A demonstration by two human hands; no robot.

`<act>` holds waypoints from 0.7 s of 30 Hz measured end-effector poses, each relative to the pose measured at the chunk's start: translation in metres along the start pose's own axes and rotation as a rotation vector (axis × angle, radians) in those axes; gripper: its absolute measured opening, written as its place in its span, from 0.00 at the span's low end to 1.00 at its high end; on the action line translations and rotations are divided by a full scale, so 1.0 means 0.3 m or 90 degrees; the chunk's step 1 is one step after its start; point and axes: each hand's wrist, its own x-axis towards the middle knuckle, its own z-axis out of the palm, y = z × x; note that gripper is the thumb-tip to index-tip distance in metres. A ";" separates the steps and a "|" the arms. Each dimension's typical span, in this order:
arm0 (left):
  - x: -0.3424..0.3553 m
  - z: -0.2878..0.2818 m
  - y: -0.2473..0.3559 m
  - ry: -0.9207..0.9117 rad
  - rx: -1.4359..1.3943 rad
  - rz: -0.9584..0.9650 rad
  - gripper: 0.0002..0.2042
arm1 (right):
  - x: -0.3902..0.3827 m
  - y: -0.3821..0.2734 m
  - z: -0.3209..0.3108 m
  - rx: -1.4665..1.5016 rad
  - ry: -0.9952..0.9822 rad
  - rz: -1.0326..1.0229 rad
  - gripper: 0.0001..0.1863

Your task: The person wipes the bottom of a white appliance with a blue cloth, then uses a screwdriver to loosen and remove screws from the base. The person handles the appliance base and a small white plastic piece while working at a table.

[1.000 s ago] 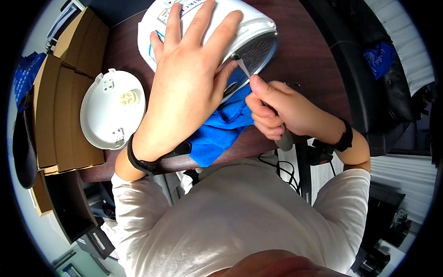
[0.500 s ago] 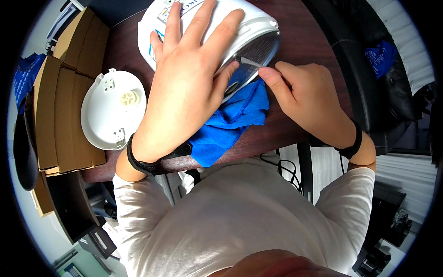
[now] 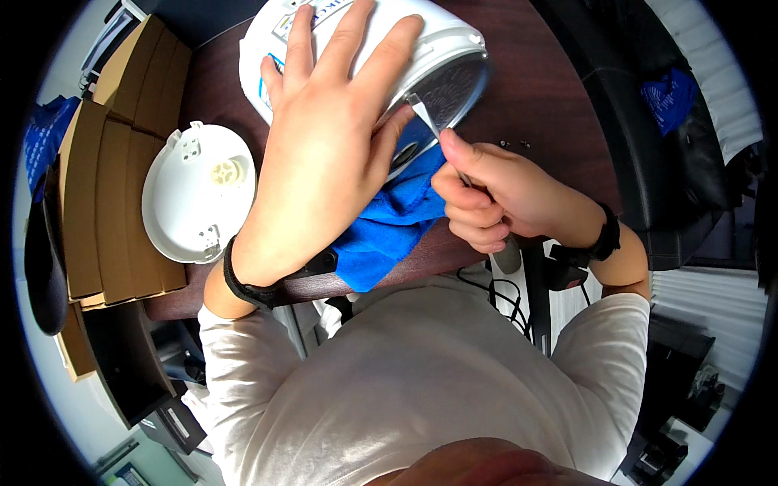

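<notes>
Our left hand point(image 3: 328, 138) lies flat, fingers spread, on the round white plastic appliance point(image 3: 442, 61), tipped on its side; our right hand point(image 3: 486, 194) grips a slim metal tool point(image 3: 429, 121) at its grey open rim.

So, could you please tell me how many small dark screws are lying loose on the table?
2 show: one screw and a second screw side by side on the table, just beyond the right hand. Others may be hidden.

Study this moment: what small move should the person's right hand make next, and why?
Probably ease the thin tool further under the rim of the white appliance: the right hand grips it with its tip at the rim, while the left hand presses flat, steadying the body over the blue cloth.
</notes>
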 end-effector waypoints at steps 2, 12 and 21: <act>-0.001 -0.002 -0.006 -0.007 -0.012 0.001 0.29 | -0.010 -0.014 -0.002 -0.200 0.107 -0.065 0.33; -0.003 -0.007 -0.001 -0.014 0.009 -0.005 0.30 | -0.034 -0.018 0.040 -0.950 0.563 -0.408 0.22; -0.003 -0.009 0.007 -0.017 0.005 -0.020 0.30 | -0.028 -0.006 0.034 -1.010 0.579 -0.417 0.23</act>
